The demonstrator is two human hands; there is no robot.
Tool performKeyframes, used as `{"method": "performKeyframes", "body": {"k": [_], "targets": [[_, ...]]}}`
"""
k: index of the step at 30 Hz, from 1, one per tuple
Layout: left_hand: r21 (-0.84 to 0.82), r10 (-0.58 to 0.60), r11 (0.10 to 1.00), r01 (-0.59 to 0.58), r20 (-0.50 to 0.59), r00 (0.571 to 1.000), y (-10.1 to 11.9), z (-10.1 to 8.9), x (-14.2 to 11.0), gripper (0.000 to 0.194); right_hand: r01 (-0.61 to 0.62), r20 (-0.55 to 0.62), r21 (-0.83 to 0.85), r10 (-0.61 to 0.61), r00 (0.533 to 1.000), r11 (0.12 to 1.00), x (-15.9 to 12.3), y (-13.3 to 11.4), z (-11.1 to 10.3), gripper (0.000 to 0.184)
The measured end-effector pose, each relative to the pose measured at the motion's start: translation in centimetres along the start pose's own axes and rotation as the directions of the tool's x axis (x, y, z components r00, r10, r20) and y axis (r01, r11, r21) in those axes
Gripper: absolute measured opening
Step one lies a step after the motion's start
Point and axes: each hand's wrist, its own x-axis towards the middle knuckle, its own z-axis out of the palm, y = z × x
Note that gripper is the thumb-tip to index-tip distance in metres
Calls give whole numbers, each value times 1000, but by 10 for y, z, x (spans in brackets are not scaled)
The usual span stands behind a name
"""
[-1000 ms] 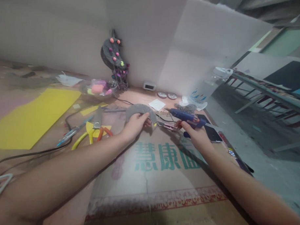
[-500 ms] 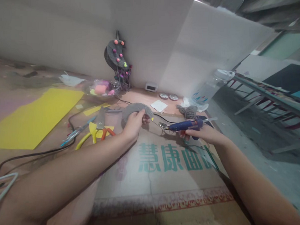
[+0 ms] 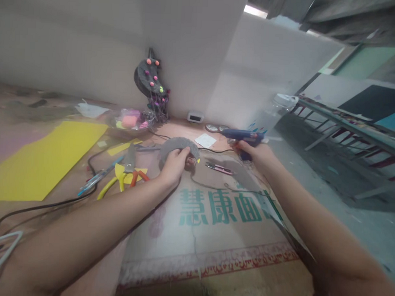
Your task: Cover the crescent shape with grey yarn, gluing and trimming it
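My left hand (image 3: 173, 165) is closed on a curved grey felt piece (image 3: 178, 145) that rests on the cardboard sheet (image 3: 214, 235). My right hand (image 3: 256, 153) is closed round the handle of a blue glue gun (image 3: 241, 135), held up off the table with its nozzle pointing left. Its black cord (image 3: 212, 187) trails across the cardboard. Small pink-handled snips (image 3: 220, 168) lie between the two hands.
Yellow-handled pliers and orange scissors (image 3: 127, 176), a pen (image 3: 95, 179) and yellow foam sheets (image 3: 38, 155) lie to the left. A grey ornament with coloured pompoms (image 3: 151, 83) leans in the corner beside a bag of pompoms (image 3: 130, 119). A clear plastic jug (image 3: 276, 109) stands at the right edge.
My right hand has lifted the glue gun up and away from the table, uncovering the snips. My left hand has kept hold of the felt piece.
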Motion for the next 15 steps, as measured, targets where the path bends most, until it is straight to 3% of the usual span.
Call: {"method": "performKeyframes", "body": {"k": [2, 9, 12, 15], "targets": [[26, 8, 1000, -8, 13, 1000, 0, 0, 0, 31, -20, 3, -194, 21, 1000, 981, 20, -3, 15, 39], [86, 37, 996, -39, 23, 999, 1, 0, -2, 31, -98, -31, -402, 93, 995, 911, 67, 24, 58, 35], [96, 46, 994, -49, 37, 998, 2, 2, -4, 32, -96, -6, -486, 107, 994, 869, 72, 32, 60, 35], [102, 49, 993, -53, 43, 998, 2, 2, -4, 32, -43, 20, -557, 65, 998, 830, 63, 29, 47, 39]]}}
